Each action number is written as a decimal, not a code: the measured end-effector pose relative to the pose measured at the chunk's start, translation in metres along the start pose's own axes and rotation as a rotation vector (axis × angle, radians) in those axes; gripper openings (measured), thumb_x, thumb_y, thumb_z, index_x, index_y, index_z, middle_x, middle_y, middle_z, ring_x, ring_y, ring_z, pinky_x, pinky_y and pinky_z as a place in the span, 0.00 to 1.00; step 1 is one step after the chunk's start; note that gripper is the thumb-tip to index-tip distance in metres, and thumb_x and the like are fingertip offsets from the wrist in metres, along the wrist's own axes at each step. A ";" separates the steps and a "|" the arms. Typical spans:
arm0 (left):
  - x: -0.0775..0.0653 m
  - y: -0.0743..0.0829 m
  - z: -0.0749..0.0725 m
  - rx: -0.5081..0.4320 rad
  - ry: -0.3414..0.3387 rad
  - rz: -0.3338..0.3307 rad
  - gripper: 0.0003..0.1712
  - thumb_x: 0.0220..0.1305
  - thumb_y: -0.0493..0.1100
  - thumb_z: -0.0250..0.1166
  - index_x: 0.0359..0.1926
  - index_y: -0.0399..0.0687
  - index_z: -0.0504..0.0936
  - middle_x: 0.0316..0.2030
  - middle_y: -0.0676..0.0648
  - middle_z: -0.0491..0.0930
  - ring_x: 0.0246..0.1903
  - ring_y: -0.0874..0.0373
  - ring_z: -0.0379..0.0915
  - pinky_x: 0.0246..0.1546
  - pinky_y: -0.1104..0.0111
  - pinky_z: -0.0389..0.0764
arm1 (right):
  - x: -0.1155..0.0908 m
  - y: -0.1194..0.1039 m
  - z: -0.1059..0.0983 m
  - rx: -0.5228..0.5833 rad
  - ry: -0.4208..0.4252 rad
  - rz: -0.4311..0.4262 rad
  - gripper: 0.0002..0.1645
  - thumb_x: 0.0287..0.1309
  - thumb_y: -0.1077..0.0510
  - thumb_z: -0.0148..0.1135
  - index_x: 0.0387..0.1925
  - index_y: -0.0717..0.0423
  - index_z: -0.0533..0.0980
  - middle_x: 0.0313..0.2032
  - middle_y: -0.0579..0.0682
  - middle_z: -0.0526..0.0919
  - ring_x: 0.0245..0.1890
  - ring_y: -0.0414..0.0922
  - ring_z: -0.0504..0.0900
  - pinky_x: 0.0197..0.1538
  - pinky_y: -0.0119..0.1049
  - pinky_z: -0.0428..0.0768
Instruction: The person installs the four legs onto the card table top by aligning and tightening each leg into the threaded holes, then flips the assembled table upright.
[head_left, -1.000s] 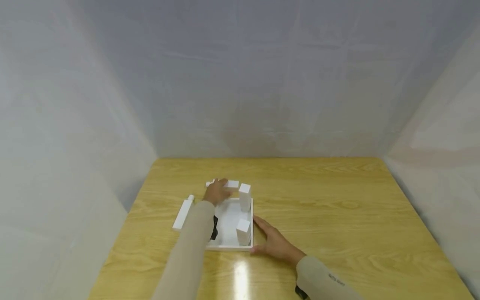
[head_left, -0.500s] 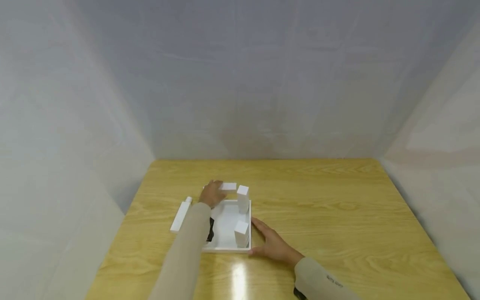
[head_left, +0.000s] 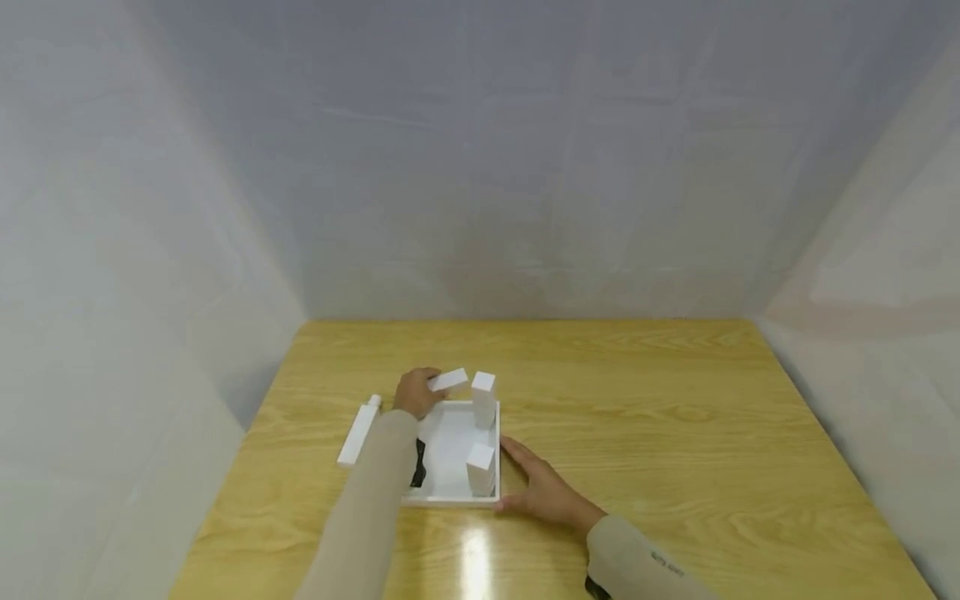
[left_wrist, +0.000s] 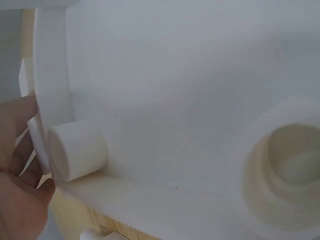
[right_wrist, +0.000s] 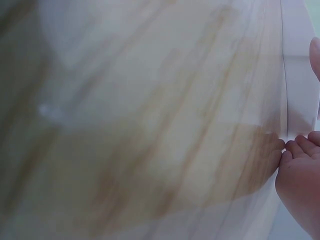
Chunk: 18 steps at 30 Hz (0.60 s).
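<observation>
A shallow white tray-like piece [head_left: 450, 502] lies on the table, hollow side up. Two white square posts, one far [head_left: 483, 400] and one near [head_left: 481, 469], stand upright at its right corners. Just beyond its far left corner, my left hand [head_left: 416, 392] grips another white square post [head_left: 448, 381], now slanted; the hand hides the post's left end. In the left wrist view, short round sockets [left_wrist: 80, 150] sit inside the rim. My right hand [head_left: 543, 492] rests against the tray's right side, thumb and fingers spread; the right wrist view shows its fingertips touching the white side wall [right_wrist: 300, 80].
A loose white post with a round peg end [head_left: 358, 433] lies on the table left of the tray, beside my left forearm. Wooden tabletop [head_left: 675, 433] extends to the right. Pale sheeting [head_left: 525, 167] hangs behind and on both sides. A dark strap [head_left: 418, 463] shows at the left wrist.
My left hand has picked up the far post, which lay level behind the tray, and turned it to a slant, drawing slightly left and nearer. The right hand stays on the tray's side.
</observation>
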<state>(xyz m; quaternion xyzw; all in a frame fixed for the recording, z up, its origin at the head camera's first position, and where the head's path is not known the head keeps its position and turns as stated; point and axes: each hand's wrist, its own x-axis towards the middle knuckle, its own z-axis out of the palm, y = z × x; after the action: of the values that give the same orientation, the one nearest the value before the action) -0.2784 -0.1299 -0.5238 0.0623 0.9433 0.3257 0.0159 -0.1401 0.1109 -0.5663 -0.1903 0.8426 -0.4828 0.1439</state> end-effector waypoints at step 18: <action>0.003 -0.007 -0.004 -0.113 0.122 -0.078 0.19 0.58 0.35 0.68 0.51 0.33 0.80 0.49 0.35 0.81 0.50 0.40 0.76 0.54 0.51 0.76 | 0.003 -0.002 0.001 0.011 -0.008 -0.002 0.65 0.42 0.44 0.77 0.75 0.53 0.49 0.73 0.55 0.52 0.72 0.58 0.52 0.71 0.58 0.52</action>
<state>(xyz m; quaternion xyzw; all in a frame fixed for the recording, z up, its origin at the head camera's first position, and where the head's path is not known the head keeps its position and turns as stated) -0.2829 -0.1375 -0.5251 0.0044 0.9242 0.3809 -0.0255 -0.1418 0.1081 -0.5656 -0.1924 0.8392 -0.4867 0.1476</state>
